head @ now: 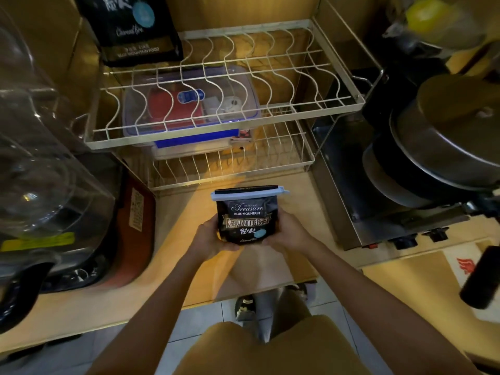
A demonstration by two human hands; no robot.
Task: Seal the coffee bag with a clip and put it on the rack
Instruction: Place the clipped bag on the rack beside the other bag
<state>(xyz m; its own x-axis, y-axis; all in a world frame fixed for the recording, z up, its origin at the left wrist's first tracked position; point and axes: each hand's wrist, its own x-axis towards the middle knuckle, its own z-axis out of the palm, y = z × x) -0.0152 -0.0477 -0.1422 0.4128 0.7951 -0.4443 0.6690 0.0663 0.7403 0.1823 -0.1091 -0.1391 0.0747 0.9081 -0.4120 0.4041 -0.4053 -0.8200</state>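
Observation:
A black coffee bag (245, 216) with white lettering is held upright above the wooden counter, in front of the rack. A light blue clip (250, 192) runs across its folded top. My left hand (209, 235) grips the bag's lower left side and my right hand (288, 231) grips its lower right side. The white wire rack (224, 87) stands beyond the bag, with a wavy-wired upper tier and a lower tier. A second black coffee bag (130, 25) stands on the upper tier's far left corner.
A clear lidded box (189, 104) with red and blue contents sits under the rack's upper tier. A glass jug appliance (40, 171) fills the left. Stacked pots (443, 147) on a metal stove (378, 212) crowd the right. A black handle (479, 277) juts in at lower right.

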